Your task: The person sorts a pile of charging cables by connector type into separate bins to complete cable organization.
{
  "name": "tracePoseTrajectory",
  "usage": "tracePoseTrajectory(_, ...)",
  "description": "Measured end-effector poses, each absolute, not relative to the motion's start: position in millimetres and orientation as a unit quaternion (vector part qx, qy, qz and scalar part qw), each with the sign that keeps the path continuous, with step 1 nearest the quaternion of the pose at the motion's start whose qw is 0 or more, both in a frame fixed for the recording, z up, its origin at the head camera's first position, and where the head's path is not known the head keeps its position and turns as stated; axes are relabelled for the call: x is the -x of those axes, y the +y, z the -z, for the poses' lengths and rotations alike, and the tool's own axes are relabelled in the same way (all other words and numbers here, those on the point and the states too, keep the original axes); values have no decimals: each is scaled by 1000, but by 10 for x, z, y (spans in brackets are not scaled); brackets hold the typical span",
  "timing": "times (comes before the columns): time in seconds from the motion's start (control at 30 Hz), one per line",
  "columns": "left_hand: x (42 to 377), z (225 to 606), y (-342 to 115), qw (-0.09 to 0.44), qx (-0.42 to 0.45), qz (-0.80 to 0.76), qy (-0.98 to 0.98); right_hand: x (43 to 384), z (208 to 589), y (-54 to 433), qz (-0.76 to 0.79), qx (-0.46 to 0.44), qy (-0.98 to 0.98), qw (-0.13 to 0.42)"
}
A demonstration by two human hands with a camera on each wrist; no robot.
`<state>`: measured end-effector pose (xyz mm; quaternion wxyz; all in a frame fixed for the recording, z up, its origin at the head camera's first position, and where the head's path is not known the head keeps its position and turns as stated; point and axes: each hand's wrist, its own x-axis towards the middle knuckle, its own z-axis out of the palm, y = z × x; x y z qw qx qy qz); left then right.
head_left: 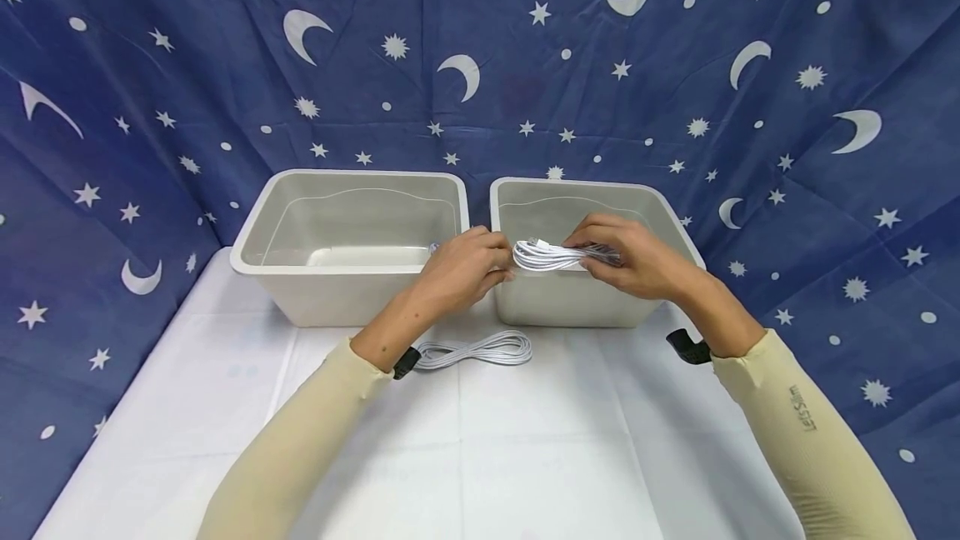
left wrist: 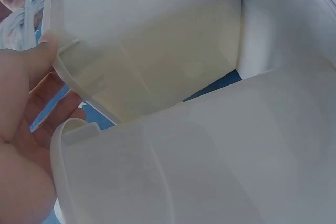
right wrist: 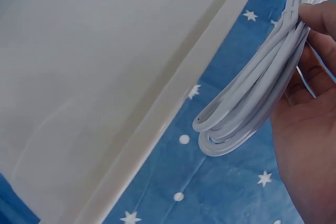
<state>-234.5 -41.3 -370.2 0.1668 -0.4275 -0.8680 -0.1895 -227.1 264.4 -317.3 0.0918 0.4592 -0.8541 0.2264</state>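
My right hand (head_left: 626, 257) pinches a coiled white cable (head_left: 546, 256) between thumb and fingers, above the front rim of the right bin. A connector shows on top of the coil, and its loops stick out to the left. In the right wrist view the cable (right wrist: 252, 87) hangs as a long bundle with the thumb across it. My left hand (head_left: 468, 269) is near the facing corners of the two bins, fingers loosely bent, with no cable in it. The left wrist view shows its thumb (left wrist: 42, 56) right at a bin rim. A second coiled white cable (head_left: 495, 348) lies on the table below.
Two light grey bins stand side by side, the left bin (head_left: 337, 294) and the right bin (head_left: 570, 307), with a narrow gap between them. A white cloth (head_left: 525, 457) covers the table. Behind hangs a blue curtain (head_left: 510, 7) with moons and stars.
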Motion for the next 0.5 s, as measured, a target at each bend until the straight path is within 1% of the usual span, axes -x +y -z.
tracePoseTrajectory(0.5, 2342, 3707, -421, 156, 422, 189, -873, 2456, 3311, 2774, -204, -414, -881, 99)
